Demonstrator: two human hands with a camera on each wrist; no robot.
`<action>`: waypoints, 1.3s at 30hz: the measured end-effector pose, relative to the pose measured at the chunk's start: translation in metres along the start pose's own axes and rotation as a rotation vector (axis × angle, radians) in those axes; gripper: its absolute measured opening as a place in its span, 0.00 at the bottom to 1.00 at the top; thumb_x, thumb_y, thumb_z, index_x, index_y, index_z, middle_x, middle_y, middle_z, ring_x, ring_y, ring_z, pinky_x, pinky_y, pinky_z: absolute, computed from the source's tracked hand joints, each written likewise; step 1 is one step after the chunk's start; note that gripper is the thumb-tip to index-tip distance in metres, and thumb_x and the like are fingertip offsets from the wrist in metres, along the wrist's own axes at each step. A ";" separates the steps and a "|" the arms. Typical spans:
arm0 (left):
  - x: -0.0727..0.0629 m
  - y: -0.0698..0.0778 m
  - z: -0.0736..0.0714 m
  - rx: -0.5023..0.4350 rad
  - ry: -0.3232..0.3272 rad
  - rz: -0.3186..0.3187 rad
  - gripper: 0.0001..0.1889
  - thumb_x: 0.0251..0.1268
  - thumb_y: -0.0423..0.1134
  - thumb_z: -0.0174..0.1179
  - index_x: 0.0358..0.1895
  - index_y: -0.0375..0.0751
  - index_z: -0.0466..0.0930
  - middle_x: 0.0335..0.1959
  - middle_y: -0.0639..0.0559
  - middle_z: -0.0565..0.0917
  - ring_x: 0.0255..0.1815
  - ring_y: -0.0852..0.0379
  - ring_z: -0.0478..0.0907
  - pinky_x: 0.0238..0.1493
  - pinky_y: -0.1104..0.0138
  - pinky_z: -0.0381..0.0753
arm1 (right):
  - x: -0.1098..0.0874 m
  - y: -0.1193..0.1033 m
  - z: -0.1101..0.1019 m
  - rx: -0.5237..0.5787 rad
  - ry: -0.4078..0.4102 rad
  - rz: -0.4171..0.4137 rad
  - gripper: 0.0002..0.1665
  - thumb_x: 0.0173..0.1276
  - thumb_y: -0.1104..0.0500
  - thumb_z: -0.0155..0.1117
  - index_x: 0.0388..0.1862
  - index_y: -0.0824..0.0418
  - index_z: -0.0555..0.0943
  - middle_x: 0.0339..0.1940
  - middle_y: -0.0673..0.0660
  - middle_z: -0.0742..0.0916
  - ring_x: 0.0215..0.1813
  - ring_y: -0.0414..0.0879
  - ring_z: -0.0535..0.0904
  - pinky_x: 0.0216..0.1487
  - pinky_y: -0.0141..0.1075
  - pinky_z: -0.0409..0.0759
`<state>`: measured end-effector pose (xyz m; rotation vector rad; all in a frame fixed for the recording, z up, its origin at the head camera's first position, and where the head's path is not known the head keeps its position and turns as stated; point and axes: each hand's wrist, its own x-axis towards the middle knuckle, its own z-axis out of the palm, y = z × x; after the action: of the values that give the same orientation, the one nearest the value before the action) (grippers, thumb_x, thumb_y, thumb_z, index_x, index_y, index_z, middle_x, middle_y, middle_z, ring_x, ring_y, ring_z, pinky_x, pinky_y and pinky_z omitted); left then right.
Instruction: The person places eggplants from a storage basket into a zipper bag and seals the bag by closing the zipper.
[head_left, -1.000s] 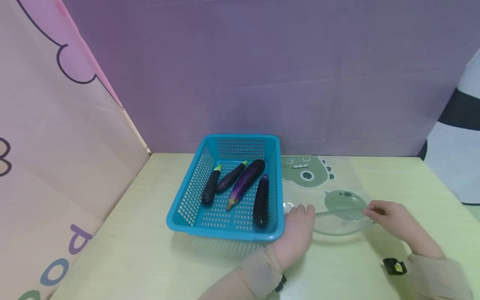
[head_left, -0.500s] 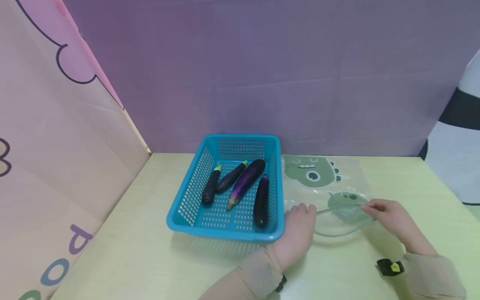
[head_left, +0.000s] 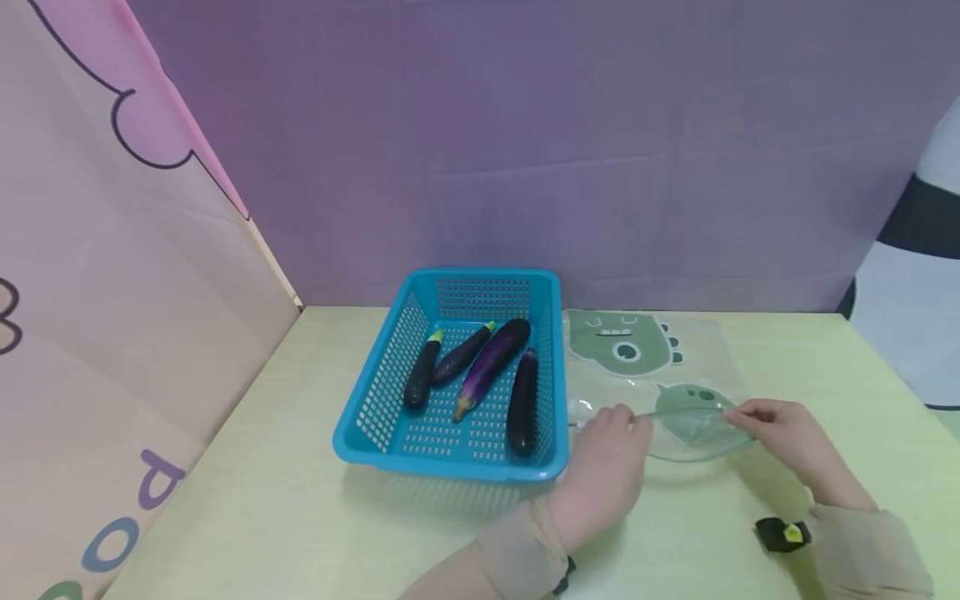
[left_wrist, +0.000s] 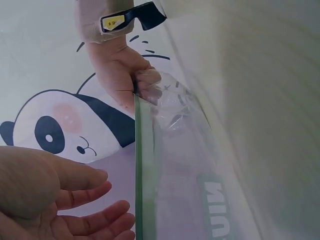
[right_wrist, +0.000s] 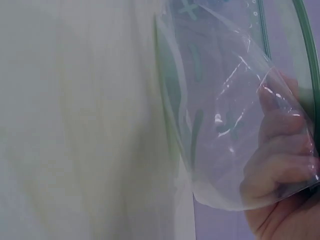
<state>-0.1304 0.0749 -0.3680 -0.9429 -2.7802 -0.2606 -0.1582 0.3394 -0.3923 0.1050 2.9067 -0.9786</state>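
A clear zip bag (head_left: 626, 346) with green dinosaur prints lies on the table, right of the blue basket. Its green-edged mouth faces the person and bows slightly apart. My right hand (head_left: 783, 437) pinches the mouth's right corner; through the film in the right wrist view, the fingers (right_wrist: 282, 160) show curled. At the mouth's left part is my left hand (head_left: 603, 467), beside the basket's front right corner. Its fingers (left_wrist: 95, 217) are parted from the thumb in the left wrist view, with fingertips right at the green edge strip (left_wrist: 139, 200) and nothing gripped.
The blue perforated basket (head_left: 450, 467) holds several eggplants, one of them the long purple eggplant (head_left: 491, 367). A purple printed cloth (head_left: 525, 167) hangs behind the table (head_left: 300, 467). Another cloth (head_left: 135, 292) slants along the left side.
The bag has shifted a little to the right. My left hand has slid right and slightly away along the mouth, whose gap looks narrower. My right hand keeps its pinch; the basket stays put.
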 end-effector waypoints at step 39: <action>-0.005 -0.036 -0.043 -0.245 0.215 -0.118 0.06 0.65 0.39 0.58 0.41 0.44 0.81 0.41 0.54 0.81 0.41 0.59 0.77 0.40 0.75 0.78 | -0.001 0.000 0.003 -0.142 -0.006 -0.162 0.10 0.67 0.61 0.57 0.37 0.69 0.81 0.28 0.56 0.85 0.27 0.39 0.73 0.27 0.32 0.74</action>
<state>-0.1434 0.0341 -0.3316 -0.7495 -2.6471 -0.6917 -0.1573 0.3375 -0.3948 -0.1435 3.0057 -0.7857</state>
